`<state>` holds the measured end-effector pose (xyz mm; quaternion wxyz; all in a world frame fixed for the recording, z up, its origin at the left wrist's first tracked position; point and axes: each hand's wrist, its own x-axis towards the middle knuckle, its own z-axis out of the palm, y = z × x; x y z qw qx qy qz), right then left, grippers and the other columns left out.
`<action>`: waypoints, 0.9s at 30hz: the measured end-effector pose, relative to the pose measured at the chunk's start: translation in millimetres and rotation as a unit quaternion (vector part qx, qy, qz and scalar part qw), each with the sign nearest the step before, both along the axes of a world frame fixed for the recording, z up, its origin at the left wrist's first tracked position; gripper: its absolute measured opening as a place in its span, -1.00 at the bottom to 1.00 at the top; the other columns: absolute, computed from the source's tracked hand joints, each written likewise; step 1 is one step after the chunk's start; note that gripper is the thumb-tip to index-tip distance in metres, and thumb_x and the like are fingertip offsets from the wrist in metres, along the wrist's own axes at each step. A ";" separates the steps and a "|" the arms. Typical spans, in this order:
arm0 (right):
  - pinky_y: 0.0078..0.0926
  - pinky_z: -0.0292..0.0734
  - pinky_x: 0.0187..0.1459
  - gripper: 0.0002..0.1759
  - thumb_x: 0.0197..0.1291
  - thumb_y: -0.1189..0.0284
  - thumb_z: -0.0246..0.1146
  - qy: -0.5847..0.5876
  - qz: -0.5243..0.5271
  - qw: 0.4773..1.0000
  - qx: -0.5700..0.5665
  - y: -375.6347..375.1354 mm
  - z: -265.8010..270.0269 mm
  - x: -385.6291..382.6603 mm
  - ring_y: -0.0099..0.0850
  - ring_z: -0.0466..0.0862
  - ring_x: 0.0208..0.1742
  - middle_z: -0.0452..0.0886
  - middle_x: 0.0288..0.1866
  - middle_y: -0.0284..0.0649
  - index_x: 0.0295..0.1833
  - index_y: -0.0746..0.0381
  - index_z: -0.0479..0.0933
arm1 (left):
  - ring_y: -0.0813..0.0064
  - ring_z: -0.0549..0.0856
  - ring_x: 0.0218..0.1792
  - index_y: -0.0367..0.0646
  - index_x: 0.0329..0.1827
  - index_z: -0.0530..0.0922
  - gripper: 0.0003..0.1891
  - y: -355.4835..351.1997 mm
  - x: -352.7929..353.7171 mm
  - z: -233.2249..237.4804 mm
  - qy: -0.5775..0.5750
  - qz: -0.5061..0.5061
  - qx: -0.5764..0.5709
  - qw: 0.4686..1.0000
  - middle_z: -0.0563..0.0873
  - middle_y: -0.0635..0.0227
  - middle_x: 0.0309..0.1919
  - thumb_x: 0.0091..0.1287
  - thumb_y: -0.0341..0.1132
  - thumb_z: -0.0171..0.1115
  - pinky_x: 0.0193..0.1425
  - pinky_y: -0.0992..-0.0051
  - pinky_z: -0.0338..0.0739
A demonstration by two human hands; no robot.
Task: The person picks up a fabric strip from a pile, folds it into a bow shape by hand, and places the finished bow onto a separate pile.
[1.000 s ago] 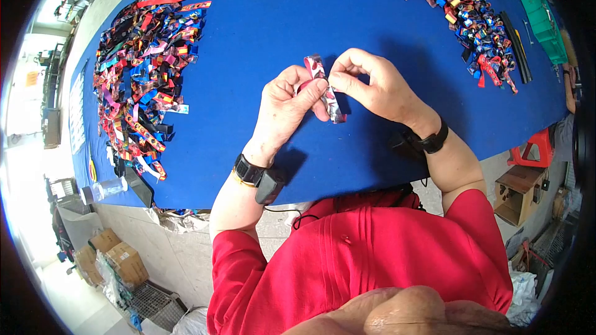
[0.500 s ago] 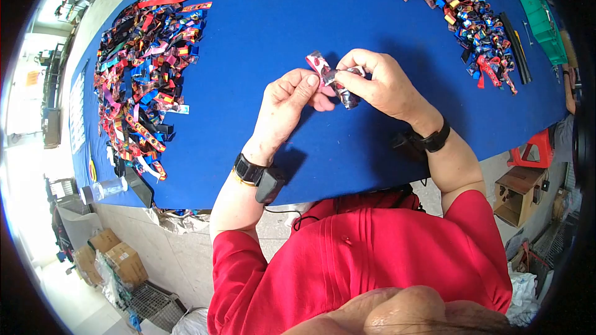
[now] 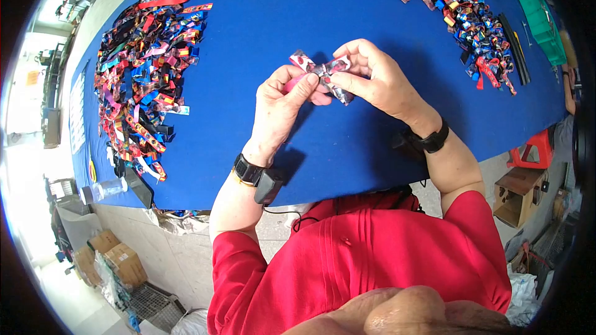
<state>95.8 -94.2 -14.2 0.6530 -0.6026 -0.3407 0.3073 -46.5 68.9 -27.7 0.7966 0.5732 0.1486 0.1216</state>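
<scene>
Fingers first: the left hand [image 3: 282, 108] and right hand [image 3: 380, 84] are both pinched tight on one short strip of patterned ribbon [image 3: 320, 69], pink and silvery with red blotches. They grip it at the middle, so the ends flare out either side, kinda bow-shaped, with one tail poking down to the right. It's held up over the middle of the blue cloth-covered bench [image 3: 279, 12]; can't tell if it touches the cloth.

Containers: a green plastic crate [image 3: 539, 15] sits at the bench's far right edge, contents not visible. A brown cardboard box [image 3: 518, 193] stands open on the floor to the right, too dark inside to tell.

Further out, a big heap of multicoloured ribbon pieces [image 3: 146, 68] covers the left side, and a second heap [image 3: 462, 9] lies top right, near the crate.
</scene>
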 end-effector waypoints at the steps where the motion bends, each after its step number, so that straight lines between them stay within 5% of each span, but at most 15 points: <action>1: -0.54 0.63 -0.16 -0.74 0.45 0.43 0.34 0.011 0.013 1.000 -0.004 0.0 -0.5 0.5 -0.58 0.69 -0.20 0.74 -0.17 -0.25 0.09 0.37 0.54 | 0.41 0.84 -0.25 -0.26 -0.02 0.62 -0.87 -0.2 0.8 -0.4 -0.010 0.009 -0.014 1.000 0.83 0.21 -0.24 0.56 -0.36 0.29 -0.04 0.44 0.73; 6: -0.57 0.61 -0.18 -0.74 0.46 0.43 0.34 0.077 0.081 0.993 -0.033 -0.1 6.8 3.1 -0.60 0.68 -0.22 0.74 -0.18 -0.25 0.09 0.38 0.55 | 0.39 0.85 -0.24 -0.26 -0.04 0.60 -0.87 0.0 1.4 -1.7 -0.029 0.008 -0.024 0.999 0.83 0.15 -0.21 0.56 -0.37 0.28 -0.04 0.42 0.75; 22: -0.60 0.50 -0.36 -0.80 0.44 0.38 0.36 -0.013 0.023 0.992 -0.123 0.8 9.8 -1.5 -0.66 0.61 -0.37 0.69 -0.36 -0.33 -0.09 0.33 0.64 | 0.38 0.85 -0.21 -0.28 0.03 0.59 -0.86 -4.0 2.0 1.5 -0.017 -0.030 -0.004 0.999 0.81 0.16 -0.17 0.57 -0.39 0.27 -0.02 0.47 0.76; 27: -0.62 0.48 -0.36 -0.86 0.44 0.43 0.35 0.009 -0.043 0.996 -0.077 1.1 7.4 -1.9 -0.72 0.56 -0.37 0.67 -0.34 -0.41 -0.09 0.30 0.64 | 0.33 0.84 -0.16 -0.28 0.19 0.59 -0.75 -1.4 0.4 -2.7 -0.030 -0.059 -0.040 0.997 0.82 0.08 -0.06 0.66 -0.29 0.11 0.05 0.36 0.74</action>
